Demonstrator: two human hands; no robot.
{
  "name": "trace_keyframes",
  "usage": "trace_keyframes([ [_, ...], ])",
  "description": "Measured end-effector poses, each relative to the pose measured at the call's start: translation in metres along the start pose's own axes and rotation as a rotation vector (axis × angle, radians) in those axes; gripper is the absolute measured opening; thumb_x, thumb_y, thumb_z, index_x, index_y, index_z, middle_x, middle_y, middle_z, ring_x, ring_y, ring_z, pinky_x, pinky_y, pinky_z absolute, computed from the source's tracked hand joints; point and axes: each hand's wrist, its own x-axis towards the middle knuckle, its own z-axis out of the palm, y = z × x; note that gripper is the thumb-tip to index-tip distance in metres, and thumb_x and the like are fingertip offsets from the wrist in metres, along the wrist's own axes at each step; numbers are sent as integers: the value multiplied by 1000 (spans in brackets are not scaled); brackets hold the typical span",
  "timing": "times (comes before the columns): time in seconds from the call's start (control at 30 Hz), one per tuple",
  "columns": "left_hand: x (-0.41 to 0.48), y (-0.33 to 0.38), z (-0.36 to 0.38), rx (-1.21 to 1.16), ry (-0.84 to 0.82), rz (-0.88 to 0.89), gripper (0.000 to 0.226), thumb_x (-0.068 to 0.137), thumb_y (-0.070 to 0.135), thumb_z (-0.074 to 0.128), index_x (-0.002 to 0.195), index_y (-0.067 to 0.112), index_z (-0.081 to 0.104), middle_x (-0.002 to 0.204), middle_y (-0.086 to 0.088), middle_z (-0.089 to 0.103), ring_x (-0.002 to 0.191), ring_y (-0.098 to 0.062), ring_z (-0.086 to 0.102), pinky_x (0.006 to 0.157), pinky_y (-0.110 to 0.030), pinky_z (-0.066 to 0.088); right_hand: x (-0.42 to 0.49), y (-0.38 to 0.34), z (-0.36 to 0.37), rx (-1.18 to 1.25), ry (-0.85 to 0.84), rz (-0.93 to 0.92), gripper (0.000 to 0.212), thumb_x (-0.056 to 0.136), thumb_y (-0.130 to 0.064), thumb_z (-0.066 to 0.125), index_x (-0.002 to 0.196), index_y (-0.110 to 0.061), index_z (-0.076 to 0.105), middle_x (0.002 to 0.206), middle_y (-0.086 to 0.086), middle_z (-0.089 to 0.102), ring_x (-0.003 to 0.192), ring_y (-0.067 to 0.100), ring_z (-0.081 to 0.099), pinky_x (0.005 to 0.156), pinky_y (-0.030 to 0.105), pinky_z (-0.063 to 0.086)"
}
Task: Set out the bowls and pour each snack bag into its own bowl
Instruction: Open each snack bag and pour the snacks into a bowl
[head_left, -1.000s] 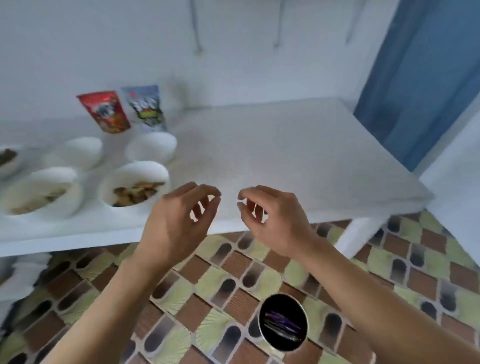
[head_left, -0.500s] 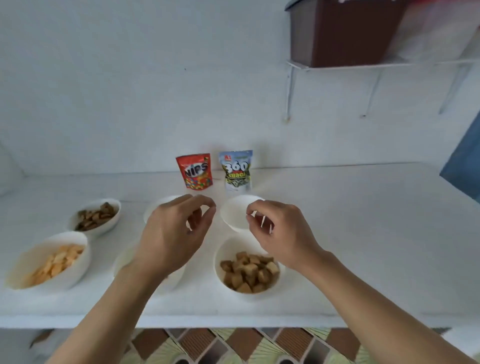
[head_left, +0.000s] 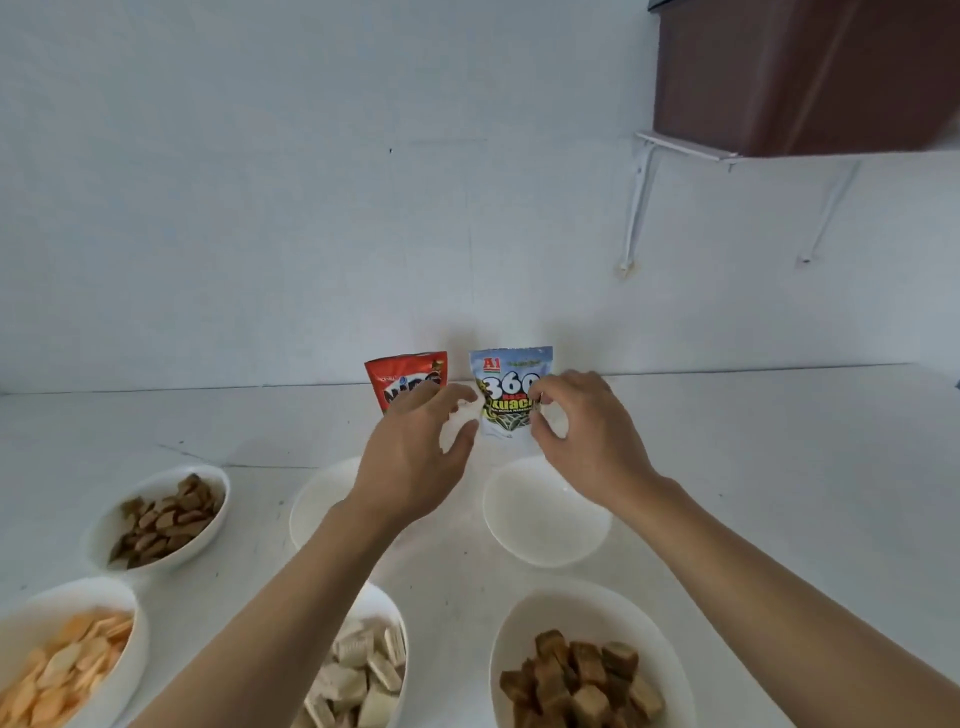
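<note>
Left hand (head_left: 415, 457): loose, empty, partly covering red bag (head_left: 402, 371).
Right hand (head_left: 587, 431): curled at blue bag (head_left: 506, 384); we cannot tell grip.
Empty bowls (head_left: 317, 512) (head_left: 545, 519): beneath our wrists.
Bags: upright, facing us.

At the centre of the frame, a red snack bag (head_left: 402, 370) with dark lettering; to its right a pale blue and white snack bag (head_left: 511, 370) with white "360" and a red logo; a white bowl (head_left: 545, 525) on a white counter (head_left: 779, 467); lower left, orange crackers (head_left: 62, 670); lower right, brown cubes (head_left: 576, 686); upper right, a dark brown box (head_left: 805, 73).
</note>
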Motion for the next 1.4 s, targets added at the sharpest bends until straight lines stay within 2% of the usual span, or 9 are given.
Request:
trace_keyframes([
  [0.13, 57, -20, 31, 38, -26, 8, 35, 96, 27, 63, 131, 22, 60, 127, 0, 62, 118, -24, 53, 92, -36, 49, 53, 33, 24, -50, -21, 31, 25, 90, -18, 65, 115, -14, 65, 112, 3, 63, 111, 27, 50, 86, 48, 51],
  [0.37, 125, -41, 99, 167, -89, 13, 50, 98, 22, 60, 146, 19, 49, 150, -8, 49, 140, -30, 40, 107, -51, 42, 100, 74, 65, -92, -150, 49, 40, 95, -14, 58, 135, -13, 59, 137, 6, 57, 133, 26, 41, 101, 48, 46],
  [0.43, 128, -46, 112, 173, -117, 17, 47, 97, 19, 60, 144, 20, 52, 144, -8, 54, 134, -33, 45, 101, -54, 45, 100, 83, 74, -75, -164, 50, 34, 94, -10, 59, 128, -12, 63, 128, 4, 60, 125, 26, 45, 92, 48, 51],
  [0.53, 126, -50, 122, 165, -55, 82, 45, 87, 4, 69, 129, 18, 61, 119, -9, 63, 109, -34, 58, 79, -49, 56, 99, 88, 76, -33, -147, 53, 25, 89, 2, 61, 111, -8, 68, 108, 5, 57, 108, 25, 49, 77, 42, 56],
  [0.7, 122, -46, 116, 72, 10, 117, 31, 88, -4, 66, 113, 14, 67, 96, -11, 63, 74, -31, 66, 52, -42, 59, 92, 83, 71, -1, -109, -8, 20, 82, 12, 57, 89, -6, 60, 87, 4, 48, 82, 21, 48, 62, 33, 47],
  [1.0, 118, 0, 61, -135, 143, 268, 21, 92, 1, 61, 105, 14, 71, 95, -1, 64, 79, -19, 65, 59, -39, 58, 73, 56, 12, 1, 168, -31, 30, 81, 20, 53, 91, -8, 59, 92, 4, 53, 85, 20, 52, 70, 13, 37],
  [1.13, 104, 35, 42, -170, 179, 305, 15, 90, 1, 63, 96, 12, 71, 92, -1, 64, 79, -17, 62, 62, -39, 57, 55, 46, -19, -28, 228, -39, 31, 82, 20, 52, 93, -8, 61, 94, 5, 53, 88, 22, 53, 73, 10, 34],
  [1.2, 96, 51, 35, -171, 177, 327, 14, 90, 1, 63, 97, 11, 70, 92, -2, 64, 80, -17, 62, 63, -39, 57, 45, 45, -32, -46, 257, -59, 31, 81, 19, 54, 94, -7, 61, 95, 6, 54, 89, 23, 53, 72, 13, 35],
  [1.4, 72, 98, 25, -158, 103, 350, 14, 90, 2, 65, 96, 15, 68, 91, 1, 63, 79, -17, 63, 64, -39, 57, 4, 54, -75, -147, 274, -158, 43, 70, 21, 61, 99, -11, 61, 95, 6, 56, 83, 25, 55, 70, 41, 51],
])
